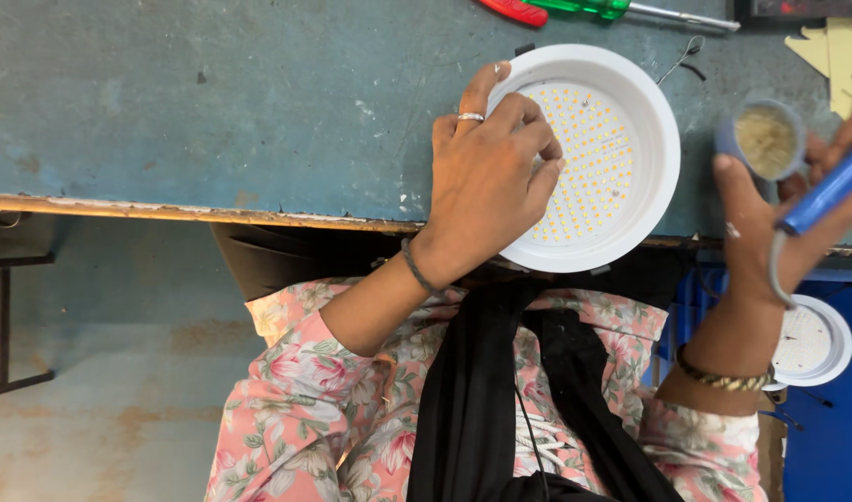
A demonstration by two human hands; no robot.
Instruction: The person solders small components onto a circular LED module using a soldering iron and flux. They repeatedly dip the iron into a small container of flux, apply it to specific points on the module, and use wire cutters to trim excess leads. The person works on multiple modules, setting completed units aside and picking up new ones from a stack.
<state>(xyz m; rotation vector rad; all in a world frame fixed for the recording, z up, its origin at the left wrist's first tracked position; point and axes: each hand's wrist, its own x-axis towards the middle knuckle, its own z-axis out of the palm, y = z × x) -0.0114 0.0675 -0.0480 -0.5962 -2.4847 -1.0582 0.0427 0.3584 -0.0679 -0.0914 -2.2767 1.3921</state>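
The left hand (486, 177) rests on a round white lamp (631, 93) while the right hand (770, 223) grips a blue tool (831, 191).

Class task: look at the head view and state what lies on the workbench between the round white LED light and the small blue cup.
In the head view, only bare blue-grey workbench lies between the round white LED light and the small blue cup.

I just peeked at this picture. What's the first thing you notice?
A big round white lamp dotted with tiny yellow lights sits at the near edge of the blue-green table. The left hand rests on it, while the right hand holds a blue tool beside a small round tin.
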